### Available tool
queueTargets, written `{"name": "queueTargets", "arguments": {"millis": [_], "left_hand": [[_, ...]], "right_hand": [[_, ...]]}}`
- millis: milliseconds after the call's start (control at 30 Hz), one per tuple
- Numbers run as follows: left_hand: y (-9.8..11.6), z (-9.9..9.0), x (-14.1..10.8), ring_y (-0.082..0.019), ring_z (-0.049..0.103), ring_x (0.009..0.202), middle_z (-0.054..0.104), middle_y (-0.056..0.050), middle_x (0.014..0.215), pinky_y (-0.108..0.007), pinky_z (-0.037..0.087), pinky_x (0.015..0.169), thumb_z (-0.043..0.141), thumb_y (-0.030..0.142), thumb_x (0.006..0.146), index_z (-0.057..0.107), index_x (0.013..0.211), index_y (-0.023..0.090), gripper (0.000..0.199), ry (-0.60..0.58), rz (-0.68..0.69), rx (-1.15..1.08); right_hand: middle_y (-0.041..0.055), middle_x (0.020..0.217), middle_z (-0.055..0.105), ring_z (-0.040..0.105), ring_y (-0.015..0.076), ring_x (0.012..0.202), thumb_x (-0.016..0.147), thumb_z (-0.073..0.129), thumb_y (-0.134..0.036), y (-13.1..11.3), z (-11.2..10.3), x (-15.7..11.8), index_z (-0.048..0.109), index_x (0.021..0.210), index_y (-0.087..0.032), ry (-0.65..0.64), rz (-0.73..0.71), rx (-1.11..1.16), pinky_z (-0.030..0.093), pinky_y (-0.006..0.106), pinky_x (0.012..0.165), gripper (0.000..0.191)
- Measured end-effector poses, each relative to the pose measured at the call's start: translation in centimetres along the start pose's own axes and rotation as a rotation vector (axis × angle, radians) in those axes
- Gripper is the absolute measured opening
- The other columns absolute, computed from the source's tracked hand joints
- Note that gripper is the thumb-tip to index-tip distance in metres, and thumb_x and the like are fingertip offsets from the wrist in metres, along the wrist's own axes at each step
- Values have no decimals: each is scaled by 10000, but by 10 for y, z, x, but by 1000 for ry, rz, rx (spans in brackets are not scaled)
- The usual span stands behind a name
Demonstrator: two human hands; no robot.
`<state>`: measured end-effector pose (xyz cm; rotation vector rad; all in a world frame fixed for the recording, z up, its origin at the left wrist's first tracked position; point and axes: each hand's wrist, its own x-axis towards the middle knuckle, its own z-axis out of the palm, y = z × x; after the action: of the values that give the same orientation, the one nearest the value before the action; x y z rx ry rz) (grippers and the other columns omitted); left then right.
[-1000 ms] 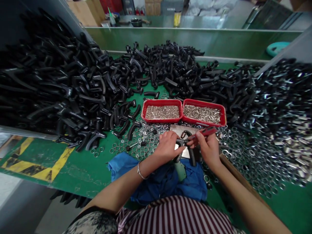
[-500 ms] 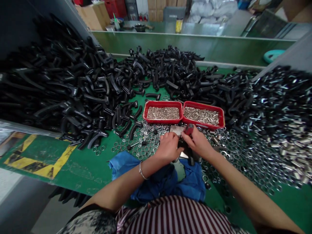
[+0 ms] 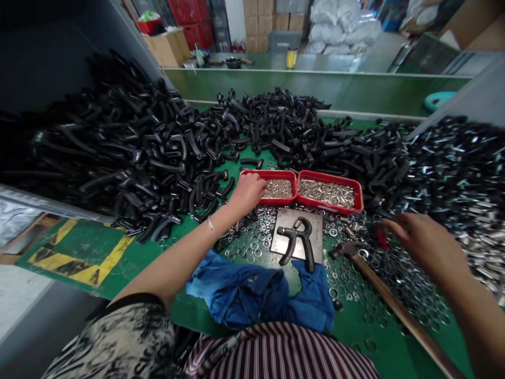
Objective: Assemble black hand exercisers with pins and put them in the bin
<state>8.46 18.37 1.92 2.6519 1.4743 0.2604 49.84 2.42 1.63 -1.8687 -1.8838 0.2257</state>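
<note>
My left hand (image 3: 249, 190) reaches over the left red tray (image 3: 279, 200), fingers bent together and tips down at its small metal pieces; whether a piece is between them is hidden. At the right, my right hand (image 3: 428, 239) is blurred, with a red-handled tool (image 3: 381, 237) at its closed fingertips above loose rings. Between the hands, a black hand-grip exerciser (image 3: 298, 239) with two handles and a metal spring lies on a square metal plate (image 3: 279, 243). Neither hand touches it.
The right red tray (image 3: 360, 197) contains metal pins. A wooden-handled hammer (image 3: 389, 297) lies right of the plate, a blue cloth (image 3: 244, 287) before it. Black handles (image 3: 158, 152) are heaped left and behind. Metal rings (image 3: 252, 247) are scattered around; more parts (image 3: 453, 163) pile up right.
Both hands have left the exerciser on the plate. My left hand has gone forward and left to the tray; my right hand has swung right with the red-handled tool. The hammer now shows.
</note>
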Motion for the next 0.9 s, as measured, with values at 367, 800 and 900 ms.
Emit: {"name": "queueTargets", "arguments": {"millis": [367, 800, 900], "left_hand": [[-20, 12, 21, -284, 672, 1023, 706, -201, 1053, -367, 498, 907, 484, 141, 912, 700, 1025, 66, 255, -100, -77, 194], [-28, 28, 27, -280, 660, 986, 696, -191, 991, -404, 490, 930, 460, 118, 930, 673, 970, 62, 224, -27, -78, 82], [-32, 26, 22, -255, 633, 1025, 685, -161, 1025, -390, 473, 958, 469, 128, 940, 655, 1004, 86, 201, 25, -67, 54]], "right_hand": [[121, 882, 697, 549, 254, 905, 913, 557, -200, -189, 117, 143, 734, 831, -145, -242, -549, -285, 381, 364, 848, 203], [175, 962, 696, 568, 273, 936, 891, 481, -139, -189, 159, 170, 650, 920, -95, -221, -409, -153, 365, 395, 900, 177], [143, 999, 674, 571, 246, 949, 920, 433, -155, -188, 144, 154, 598, 977, -125, -147, -353, -55, 406, 366, 851, 177]]}}
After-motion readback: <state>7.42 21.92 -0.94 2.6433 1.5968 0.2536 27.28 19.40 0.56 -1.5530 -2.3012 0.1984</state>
